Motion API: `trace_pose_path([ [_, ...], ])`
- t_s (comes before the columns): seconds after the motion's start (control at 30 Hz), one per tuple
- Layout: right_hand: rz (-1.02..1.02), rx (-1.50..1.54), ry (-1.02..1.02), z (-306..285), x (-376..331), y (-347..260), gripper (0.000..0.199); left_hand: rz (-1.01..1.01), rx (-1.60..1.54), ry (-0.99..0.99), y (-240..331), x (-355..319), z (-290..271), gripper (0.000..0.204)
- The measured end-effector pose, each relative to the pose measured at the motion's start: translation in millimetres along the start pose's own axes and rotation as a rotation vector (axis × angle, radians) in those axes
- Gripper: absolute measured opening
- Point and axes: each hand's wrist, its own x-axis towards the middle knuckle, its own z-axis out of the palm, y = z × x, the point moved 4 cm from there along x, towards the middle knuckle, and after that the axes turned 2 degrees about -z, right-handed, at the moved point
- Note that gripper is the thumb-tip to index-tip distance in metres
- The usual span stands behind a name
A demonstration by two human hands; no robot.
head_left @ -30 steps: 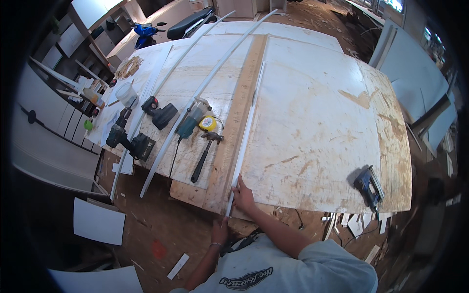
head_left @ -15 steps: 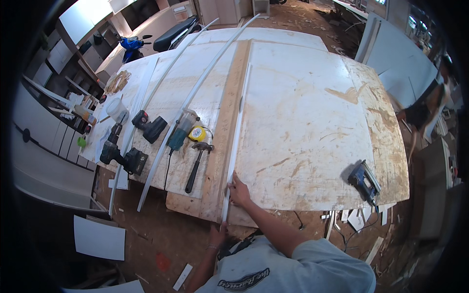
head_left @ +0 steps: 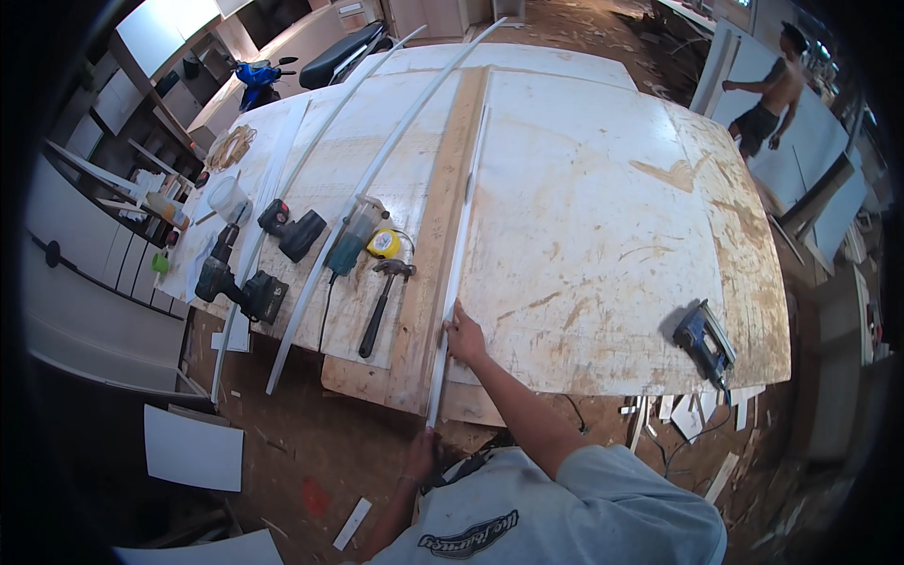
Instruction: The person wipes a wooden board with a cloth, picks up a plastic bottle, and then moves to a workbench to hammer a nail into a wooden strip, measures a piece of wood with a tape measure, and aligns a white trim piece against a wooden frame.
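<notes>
A long, narrow white strip (head_left: pixel 455 273) lies lengthwise on the white worktable (head_left: pixel 584 226), along the right edge of a wooden board (head_left: pixel 450 193). My right hand (head_left: pixel 464 339) grips the strip a little way in from the table's near edge, index finger stretched along it. At the strip's near end, which juts past the table, my left hand (head_left: pixel 420 456) is closed around it; part of that hand is in shadow. Left of the board lie a claw hammer (head_left: pixel 384 306), a yellow tape measure (head_left: pixel 384 244) and a teal corded power tool (head_left: pixel 352 243).
Two more long strips (head_left: pixel 325 245) cross the table's left side, beside a cordless drill (head_left: pixel 240 287) and another black tool (head_left: pixel 294 231). A blue nail gun (head_left: pixel 704 341) rests at the near right corner. A person (head_left: pixel 774 94) walks at the far right. Offcuts (head_left: pixel 692 419) litter the floor.
My right hand has slid a little farther from me along the strip. My left hand stays at the near end. The person at the right has moved farther off and stands more fully in view.
</notes>
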Motion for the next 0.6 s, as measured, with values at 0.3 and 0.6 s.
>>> trace_pose_path([
  [0.3,0.032,-0.018,-0.024,11,2,-7,0.065,-0.043,-0.074,0.218,-26,13,2,0.053],
  [0.6,0.127,0.071,-0.134,36,-120,0,0.066,-0.005,0.113,0.411,-25,12,9,0.054],
])
